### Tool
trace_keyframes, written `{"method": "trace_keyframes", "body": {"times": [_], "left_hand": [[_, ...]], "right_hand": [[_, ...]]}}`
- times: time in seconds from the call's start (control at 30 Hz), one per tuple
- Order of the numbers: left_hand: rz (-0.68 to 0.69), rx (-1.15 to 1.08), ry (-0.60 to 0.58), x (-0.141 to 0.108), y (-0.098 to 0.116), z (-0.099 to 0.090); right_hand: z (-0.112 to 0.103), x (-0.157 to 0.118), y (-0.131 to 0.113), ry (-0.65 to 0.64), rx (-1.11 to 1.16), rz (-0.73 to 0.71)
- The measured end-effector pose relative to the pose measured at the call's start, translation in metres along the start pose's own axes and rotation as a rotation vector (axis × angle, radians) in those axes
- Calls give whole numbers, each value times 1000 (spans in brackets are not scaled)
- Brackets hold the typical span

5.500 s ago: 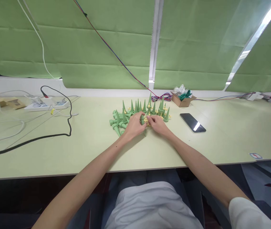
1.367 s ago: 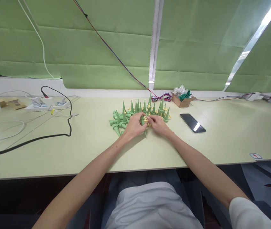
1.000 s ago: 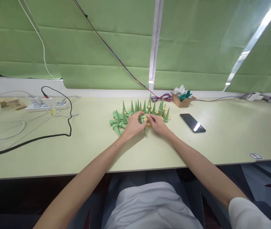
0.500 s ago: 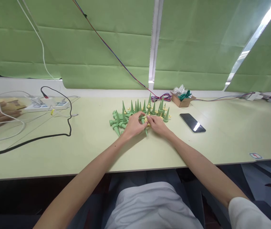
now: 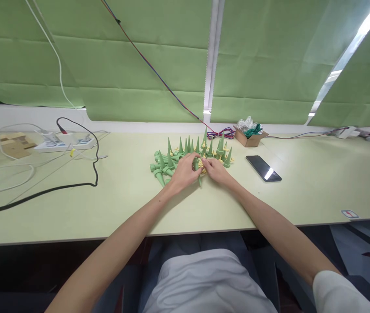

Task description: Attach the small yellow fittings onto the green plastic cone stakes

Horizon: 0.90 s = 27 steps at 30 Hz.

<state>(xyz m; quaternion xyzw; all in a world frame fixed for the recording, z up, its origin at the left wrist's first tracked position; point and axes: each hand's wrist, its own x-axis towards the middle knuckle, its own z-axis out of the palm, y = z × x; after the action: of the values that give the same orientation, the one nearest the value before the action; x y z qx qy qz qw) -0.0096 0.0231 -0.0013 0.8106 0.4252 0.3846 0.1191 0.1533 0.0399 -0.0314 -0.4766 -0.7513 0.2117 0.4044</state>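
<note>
Several green cone-shaped spikes [image 5: 170,161] lie and stand in a cluster on the pale table, some with small yellow parts around them. My left hand [image 5: 186,170] is closed around one green spike [image 5: 199,180], whose tip points down toward the table's front edge. Close beside it on the right, my right hand [image 5: 215,169] is pinched at small yellow pieces [image 5: 203,160]; what exactly its fingertips hold is too small to make out.
A black phone [image 5: 263,168] lies to the right. Behind it stands a small cardboard box [image 5: 250,139] with plastic and green material. At the left are a power strip [image 5: 64,144], a black cable [image 5: 57,188], white cables and cardboard pieces [image 5: 17,145].
Another person's hand at the far left has moved out of view, uncovering the cardboard pieces. My own hands stay almost in place at the green spike.
</note>
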Motion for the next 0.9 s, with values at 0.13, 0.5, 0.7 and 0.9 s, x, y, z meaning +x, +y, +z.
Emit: {"method": "trace_keyframes", "body": {"times": [0.13, 0.5, 0.7, 0.9], "left_hand": [[-132, -135, -16, 2, 2, -2], [-303, -298, -108, 2, 6, -9], [-143, -122, -36, 2, 1, -5], [-81, -77, -36, 2, -1, -4]], "right_hand": [[-1, -2, -7, 47, -16, 9], [-1, -5, -11, 43, -90, -68], [-1, -5, -7, 7, -126, -40], [-1, -4, -6, -4, -101, -31]]}}
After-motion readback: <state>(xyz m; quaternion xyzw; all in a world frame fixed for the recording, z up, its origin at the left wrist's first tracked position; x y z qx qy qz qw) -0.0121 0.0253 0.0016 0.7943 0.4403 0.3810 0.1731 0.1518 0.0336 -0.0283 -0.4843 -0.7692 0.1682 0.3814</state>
